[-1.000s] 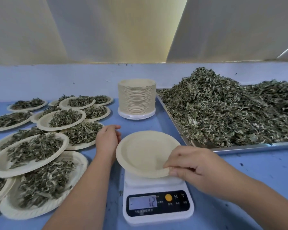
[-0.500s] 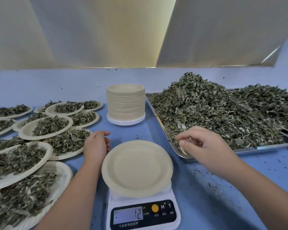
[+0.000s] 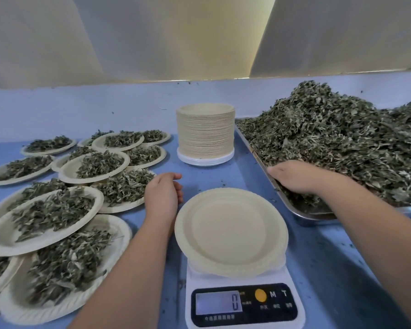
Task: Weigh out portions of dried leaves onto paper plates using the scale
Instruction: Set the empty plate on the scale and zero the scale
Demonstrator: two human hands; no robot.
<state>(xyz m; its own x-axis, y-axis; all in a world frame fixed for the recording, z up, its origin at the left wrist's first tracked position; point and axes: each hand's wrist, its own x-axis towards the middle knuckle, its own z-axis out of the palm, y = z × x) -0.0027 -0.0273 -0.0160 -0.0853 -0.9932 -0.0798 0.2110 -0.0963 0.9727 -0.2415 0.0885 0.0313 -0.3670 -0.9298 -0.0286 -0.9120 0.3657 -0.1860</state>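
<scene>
"Over on the left, what is lying there?"

"Filled plates (image 3: 57, 210) are crowding the blue table (image 3: 223, 176), overlapping one another, each carrying a heap of leaves. The left hand (image 3: 163, 198) is resting on the table just right of them, its fingers (image 3: 177, 193) hanging loosely curled and gripping nothing. It is sitting just beside the left rim of the empty plate (image 3: 230, 231)."

"And that plate?"

"It is sitting on the scale (image 3: 243, 305), whose display is showing zero. Behind it a stack of unused plates (image 3: 205, 134) is standing."

"So where are the leaves lying from the fingers?"

"The loose leaves (image 3: 342, 143) are piling up in the metal tray (image 3: 301, 213) to the right of the scale, and the right hand (image 3: 297, 176) is lying palm-down in the tray's near left corner, so it is the nearer hand by far. Its fingertips (image 3: 274, 172) are pointing left and are touching the leaves, bending a little over them; whether they are closing on a pinch I cannot tell."

"And the coming move?"

"I am judging that a handful is needing to travel left and toward the person, over the tray's rim, onto the plate."
</scene>
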